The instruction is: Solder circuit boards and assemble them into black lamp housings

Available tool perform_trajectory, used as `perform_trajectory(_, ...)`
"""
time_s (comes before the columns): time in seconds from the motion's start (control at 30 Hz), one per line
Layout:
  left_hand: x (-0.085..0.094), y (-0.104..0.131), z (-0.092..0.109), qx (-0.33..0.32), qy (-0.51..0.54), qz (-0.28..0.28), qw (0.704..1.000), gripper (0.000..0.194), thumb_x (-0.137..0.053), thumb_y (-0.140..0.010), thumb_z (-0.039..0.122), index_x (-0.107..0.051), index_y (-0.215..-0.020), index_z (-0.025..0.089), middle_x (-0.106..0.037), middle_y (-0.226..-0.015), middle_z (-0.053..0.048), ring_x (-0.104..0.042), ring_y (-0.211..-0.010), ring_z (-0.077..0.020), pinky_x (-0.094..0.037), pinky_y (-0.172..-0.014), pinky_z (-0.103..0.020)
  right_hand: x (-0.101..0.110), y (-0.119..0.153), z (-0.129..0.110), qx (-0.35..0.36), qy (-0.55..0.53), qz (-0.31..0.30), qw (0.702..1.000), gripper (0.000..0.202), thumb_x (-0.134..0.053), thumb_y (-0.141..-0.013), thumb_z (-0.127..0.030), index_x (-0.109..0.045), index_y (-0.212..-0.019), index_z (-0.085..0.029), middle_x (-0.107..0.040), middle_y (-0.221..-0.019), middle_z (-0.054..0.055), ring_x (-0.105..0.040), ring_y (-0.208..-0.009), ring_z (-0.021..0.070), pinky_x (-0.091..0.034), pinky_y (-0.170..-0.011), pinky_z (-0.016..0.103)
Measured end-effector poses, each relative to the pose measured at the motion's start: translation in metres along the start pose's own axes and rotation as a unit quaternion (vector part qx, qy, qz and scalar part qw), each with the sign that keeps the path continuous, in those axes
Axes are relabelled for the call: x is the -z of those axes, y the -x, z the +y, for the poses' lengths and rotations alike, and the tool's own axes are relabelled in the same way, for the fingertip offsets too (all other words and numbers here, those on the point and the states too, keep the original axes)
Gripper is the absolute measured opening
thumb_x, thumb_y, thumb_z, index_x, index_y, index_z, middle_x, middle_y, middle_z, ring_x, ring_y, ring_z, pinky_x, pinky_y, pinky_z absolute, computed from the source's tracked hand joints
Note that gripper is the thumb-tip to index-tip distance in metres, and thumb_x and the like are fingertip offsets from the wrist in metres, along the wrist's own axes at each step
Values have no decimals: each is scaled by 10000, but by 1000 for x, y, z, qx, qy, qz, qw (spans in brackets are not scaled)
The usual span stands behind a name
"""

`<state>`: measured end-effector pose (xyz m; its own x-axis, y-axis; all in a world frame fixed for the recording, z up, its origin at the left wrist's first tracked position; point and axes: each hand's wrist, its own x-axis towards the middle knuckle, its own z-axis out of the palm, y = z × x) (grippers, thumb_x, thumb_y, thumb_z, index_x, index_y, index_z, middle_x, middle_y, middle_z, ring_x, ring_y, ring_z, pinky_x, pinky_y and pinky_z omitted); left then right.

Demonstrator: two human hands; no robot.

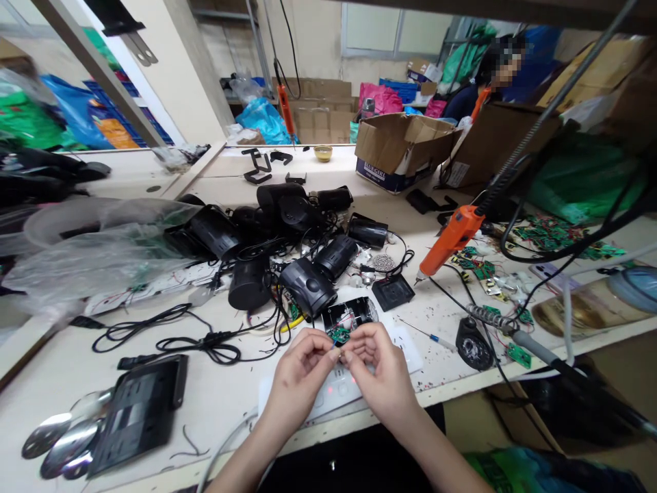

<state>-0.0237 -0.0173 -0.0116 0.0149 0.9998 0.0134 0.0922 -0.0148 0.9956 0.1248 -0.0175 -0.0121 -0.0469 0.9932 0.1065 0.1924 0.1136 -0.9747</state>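
Observation:
My left hand [302, 370] and my right hand [382, 366] meet at the table's front, thumbs and fingertips pinched together. What they hold between them is too small to make out; a bit of blue, perhaps a wire, shows at the left fingertips. Just beyond the fingers is a small green circuit board [339, 335]. Behind it lies an opened black housing [352, 311] with wires inside. Under the hands rests a white panel [328, 404] with small red lights. A square black cover [393, 292] sits to the right of the housing.
Several black cylindrical housings [308, 286] with cables are heaped behind my hands. An orange electric screwdriver [452, 239] hangs at the right, above a thin screwdriver [428, 334] and a soldering iron [536, 348]. Metal discs [72, 448] lie front left. A person [465, 99] is behind cardboard boxes.

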Motion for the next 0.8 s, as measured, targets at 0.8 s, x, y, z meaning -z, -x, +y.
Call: perform_trajectory(0.8,-17,-12,6,-192,-221,-162,942,176,-596,-868,280,-753,-948,289,-726,-805,-37,-696,-721,-190,-516,-658,-222,23,18,6,54,114,112,986,93,-514,-803,-145,-539,-856,-218,-622,-702,-5,-627,-599,128,-540,-564,227)
